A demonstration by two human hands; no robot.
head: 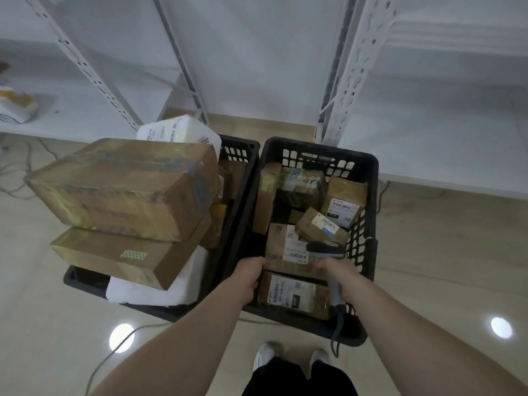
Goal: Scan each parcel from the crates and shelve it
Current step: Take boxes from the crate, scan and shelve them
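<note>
Both bare forearms stretched forward and down from the bottom of the view, converging on the right crate (368,178) — a black slatted bin on the pale tiled floor (445,252). Left hand (251,277) lowered just inside the crate's left wall, back of the hand up, fingers curled over the near left edge of a flat cardboard parcel (281,247) with a white barcode label; grip plain from the curl, though the fingertips themselves hidden below the parcel's edge. Right hand (340,277) at the crate's near right corner, fingers wrapped round the grey handle of a handheld scanner (328,248), its dark head pointed forward over that same parcel's label, its cord trailing down over the crate's near rim toward the floor. Just beneath the two hands, a second labelled parcel (294,294) lying flat against the near wall. Further in, several small brown parcels (323,227) tumbled at angles, one upright along the left wall, one with a white label leaning against the right.

Left crate (241,151) touching the right one, heaped above its rim — two large taped cartons (125,190) stacked and tilted, white padded packages under and behind them. Behind both crates, white metal shelving (445,124) with perforated uprights; a white bag (17,110) on the left shelf. At the bottom edge, two white shoes and dark trouser legs.
</note>
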